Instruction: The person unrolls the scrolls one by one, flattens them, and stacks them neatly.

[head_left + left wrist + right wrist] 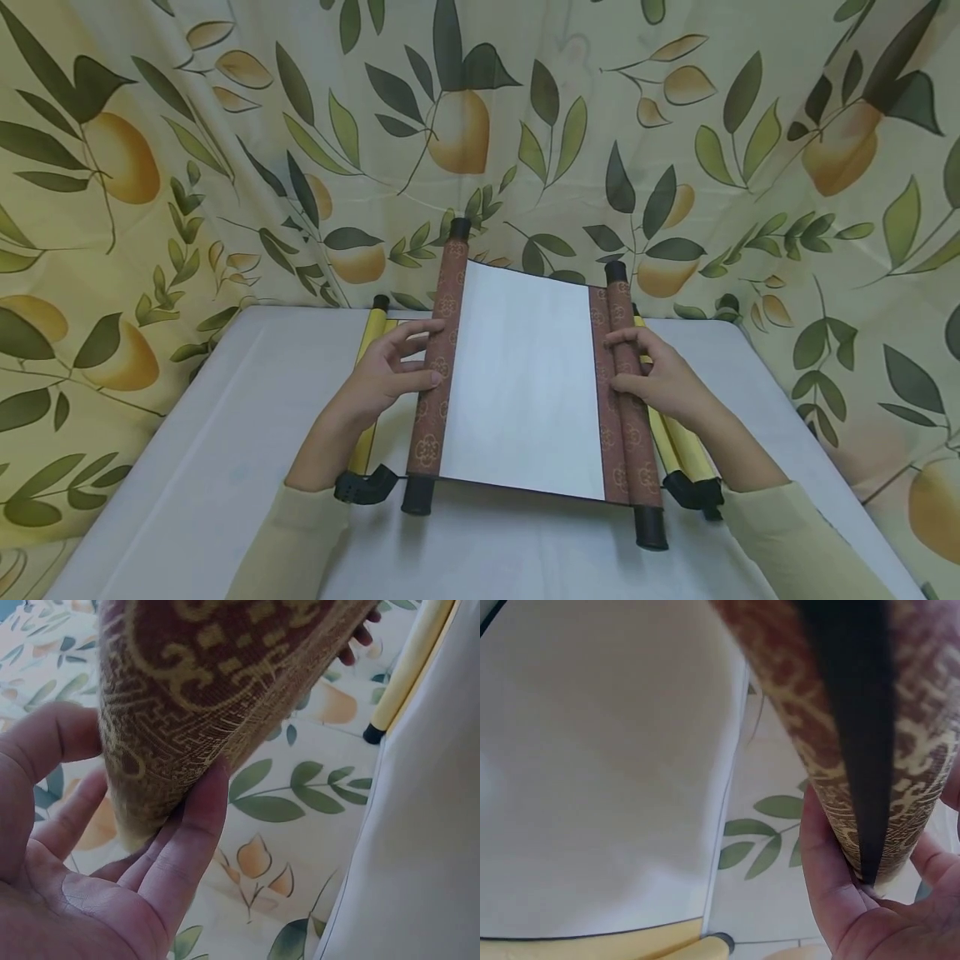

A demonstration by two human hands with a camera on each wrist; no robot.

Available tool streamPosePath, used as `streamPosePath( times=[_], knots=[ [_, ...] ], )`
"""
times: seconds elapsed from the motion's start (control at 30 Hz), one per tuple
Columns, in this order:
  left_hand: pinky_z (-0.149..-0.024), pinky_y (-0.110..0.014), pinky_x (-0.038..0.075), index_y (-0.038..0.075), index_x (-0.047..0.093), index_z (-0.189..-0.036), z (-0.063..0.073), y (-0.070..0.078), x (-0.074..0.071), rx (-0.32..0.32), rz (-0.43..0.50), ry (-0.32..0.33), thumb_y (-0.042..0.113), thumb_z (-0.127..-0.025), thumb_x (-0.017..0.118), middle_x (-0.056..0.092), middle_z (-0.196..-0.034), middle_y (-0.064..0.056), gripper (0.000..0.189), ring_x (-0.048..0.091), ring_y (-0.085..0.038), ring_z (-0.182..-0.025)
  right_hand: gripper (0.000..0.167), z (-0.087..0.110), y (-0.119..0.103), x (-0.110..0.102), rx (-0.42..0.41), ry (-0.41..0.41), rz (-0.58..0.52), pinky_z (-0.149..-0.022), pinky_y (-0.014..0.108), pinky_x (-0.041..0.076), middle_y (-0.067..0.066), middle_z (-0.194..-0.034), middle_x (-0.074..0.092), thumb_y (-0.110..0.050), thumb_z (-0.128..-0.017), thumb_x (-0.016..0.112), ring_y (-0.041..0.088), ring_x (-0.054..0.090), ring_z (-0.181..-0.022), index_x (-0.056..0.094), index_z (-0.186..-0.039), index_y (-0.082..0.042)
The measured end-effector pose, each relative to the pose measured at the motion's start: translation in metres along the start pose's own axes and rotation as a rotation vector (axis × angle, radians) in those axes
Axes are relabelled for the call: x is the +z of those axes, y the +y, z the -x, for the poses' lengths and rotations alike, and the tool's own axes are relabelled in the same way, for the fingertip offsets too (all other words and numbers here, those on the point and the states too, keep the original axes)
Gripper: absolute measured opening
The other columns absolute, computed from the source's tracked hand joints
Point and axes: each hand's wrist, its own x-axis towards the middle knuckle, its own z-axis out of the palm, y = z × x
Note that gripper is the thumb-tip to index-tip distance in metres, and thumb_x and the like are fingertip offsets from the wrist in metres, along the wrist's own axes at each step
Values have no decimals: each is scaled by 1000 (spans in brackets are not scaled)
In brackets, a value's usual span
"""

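Both hands hold up a partly unrolled hanging scroll [525,375], with white paper between two reddish-brown, gold-patterned rolled ends and black knobs at the tips. It tilts, its left side reaching higher. My left hand [384,373] grips the left roll [441,350], thumb and fingers on either side; the left wrist view shows the patterned cloth [202,682] between them. At the right roll [628,367], my right hand [667,379] pinches its edge. A dark strip [866,727] runs along that roll in the right wrist view. Behind lies a yellow scroll [686,446], mostly hidden.
A white-covered table [195,467] lies beneath the hands. Its far edge meets a curtain [570,100] printed with leaves and orange fruit. Black end pieces [367,485] of the yellow scroll stick out near the left forearm, and others [693,492] by the right wrist.
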Motion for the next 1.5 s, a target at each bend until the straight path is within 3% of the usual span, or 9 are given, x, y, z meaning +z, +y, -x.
streamPosePath(
  times=[0.17,0.27,0.47,0.7,0.87,1.07,1.3,1.5],
  knots=[
    [-75,-32,53,14,55,-140,-4,-6,3,-14,-103,48,-3,-89,54,48,-139,-9,54,55,-29,-111,54,-2,-3,-3,-13,-4,-7,-68,37,57,24,-127,44,-4,-90,65,36,61,-100,43,-139,-8],
    [-70,-31,51,11,58,-134,-7,-10,6,-43,-170,74,3,-90,56,51,-128,-12,44,56,-28,-100,53,-3,-5,-5,-11,-4,-6,-68,38,58,24,-129,45,-4,-89,65,37,61,-101,44,-138,-9],
    [-77,-36,53,13,56,-118,-16,-13,10,-53,-329,77,17,-87,74,54,-124,-8,35,59,-26,-101,52,0,-3,-10,6,15,37,-70,38,56,23,-130,45,-6,-90,64,39,60,-103,45,-138,-11],
    [-75,-35,49,21,63,-118,-19,-10,10,-42,-578,54,12,-86,62,58,-127,-2,34,54,-24,-99,54,2,-5,-11,-13,10,33,-71,37,57,23,-132,44,-7,-90,65,39,60,-105,43,-140,-9],
    [-75,-35,46,17,61,-108,-19,-7,7,-22,-625,52,15,-87,65,61,-116,-3,21,52,-23,-96,56,1,-8,-11,-16,6,33,-69,37,57,23,-132,43,-7,-90,66,38,60,-104,42,-141,-9],
    [-78,-35,44,10,57,-105,-19,-8,0,13,-641,21,12,-85,72,58,-106,-4,26,51,-21,-97,54,2,-9,-10,-23,2,20,-69,37,57,23,-135,43,-6,-91,65,37,60,-101,43,-139,-9],
    [-57,-31,38,12,62,-104,-12,-4,-9,18,-737,22,10,-85,60,60,-95,-2,20,47,-19,-75,55,3,-11,-9,-26,4,35,-69,37,57,25,-138,42,-6,-90,66,38,61,-103,44,-140,-8],
    [-56,-30,37,12,61,-98,-8,-2,-14,20,-762,19,13,-87,65,56,-87,-2,12,45,-17,-71,55,3,-12,-8,-28,0,35,-70,38,57,26,-139,41,-6,-90,66,39,60,-104,43,-141,-7]
  ],
)
